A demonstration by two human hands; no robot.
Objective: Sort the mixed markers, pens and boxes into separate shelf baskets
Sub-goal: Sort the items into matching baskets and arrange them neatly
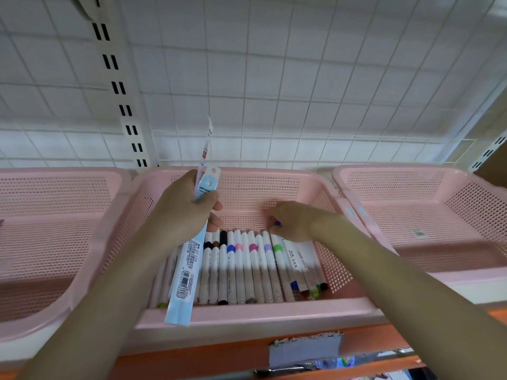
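A pink mesh basket (247, 315) stands in the middle of the shelf and holds a row of several white markers (248, 266) with coloured bands. My left hand (186, 212) is raised over the basket's left part, shut on a long light-blue pen packet (186, 272) with a barcode and a second thin clear packet (206, 149) that sticks upward. My right hand (290, 222) reaches into the basket's far right part. Its fingers pinch the blue-tipped end of a marker (277, 223) at the top of the row.
A pink basket (55, 215) sits to the left and another pink basket (425, 212) to the right; what they hold is not visible. A white wire grid (274, 91) backs the shelf. An orange shelf edge (208, 360) with a grey label runs below.
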